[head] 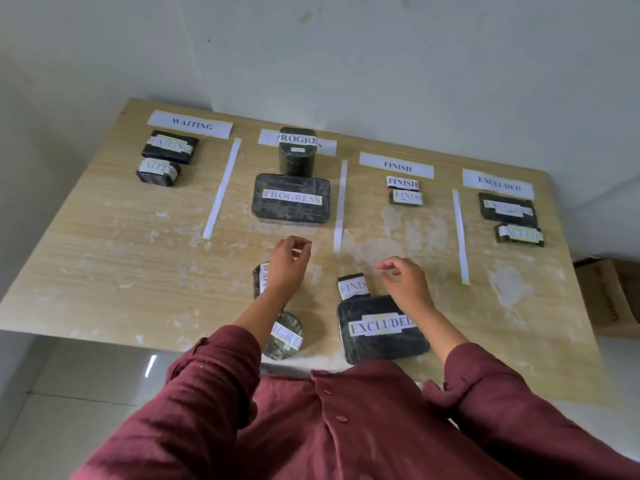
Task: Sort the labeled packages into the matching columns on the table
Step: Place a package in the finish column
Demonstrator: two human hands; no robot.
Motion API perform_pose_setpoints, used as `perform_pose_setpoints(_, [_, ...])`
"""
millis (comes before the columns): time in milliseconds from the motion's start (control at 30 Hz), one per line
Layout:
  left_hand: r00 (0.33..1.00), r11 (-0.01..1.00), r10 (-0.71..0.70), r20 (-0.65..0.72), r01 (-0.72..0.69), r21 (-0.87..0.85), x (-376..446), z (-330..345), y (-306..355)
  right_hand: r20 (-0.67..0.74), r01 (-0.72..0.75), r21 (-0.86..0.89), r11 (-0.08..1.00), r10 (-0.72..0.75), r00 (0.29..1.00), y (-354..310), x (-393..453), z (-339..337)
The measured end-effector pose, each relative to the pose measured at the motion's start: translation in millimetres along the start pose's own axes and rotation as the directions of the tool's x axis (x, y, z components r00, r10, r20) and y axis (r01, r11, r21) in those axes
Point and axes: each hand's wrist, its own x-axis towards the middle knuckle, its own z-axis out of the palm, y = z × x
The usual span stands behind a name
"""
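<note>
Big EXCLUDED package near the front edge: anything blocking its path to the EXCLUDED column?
Nothing visible on the table does. The big EXCLUDED package lies under the right hand; bare tabletop and one paper divider strip, flat, lie between it and the EXCLUDED column, free below its two packages.

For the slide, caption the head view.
Both hands hover empty over four unsorted packages below the labeled columns.

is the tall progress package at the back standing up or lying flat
Standing upright. The tall PROGRESS package rests on its end at the head of its column, its top face visible, rising over the flat PROGRESS package in front.
</note>
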Motion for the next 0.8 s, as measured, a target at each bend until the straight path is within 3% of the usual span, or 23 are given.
perform_pose_setpoints(100, [1.000,1.000,-0.006,0.021,0.006,0.016,-14,17,4,0.074,-0.041,-0.077,0.996,0.047,0.996,19,-10,0])
perform_pose_setpoints(233, [0.999,0.999,-0.027,0.030,0.026,0.032,-29,25,8,0.148,0.013,-0.327,0.945,0.037,0.988,9,-13,12])
perform_pose_setpoints(433, [0.999,0.998,-0.032,-0.015,0.033,0.052,-33,13,4,0.130,0.022,-0.412,0.911,0.035,0.991,-15,-6,38])
perform_pose_setpoints(600, [0.999,0.997,-0.030,-0.024,0.031,0.074,-29,14,7,0.184,0.140,-0.173,0.975,-0.107,0.977,-21,-10,36])
perform_pose_setpoints(667, [1.000,0.996,-0.018,-0.007,0.018,0.087,-25,20,11,0.167,0.121,-0.017,0.993,-0.116,0.979,-18,-9,29])
perform_pose_setpoints(733, [0.999,0.995,-0.023,0.025,0.020,0.100,-20,28,15,0.061,0.006,0.223,0.975,-0.020,0.998,-13,-4,20])
perform_pose_setpoints(800, [0.997,0.990,-0.022,0.079,0.011,0.144,-13,38,18,-0.024,-0.150,0.453,0.879,0.180,0.983,-2,8,10])
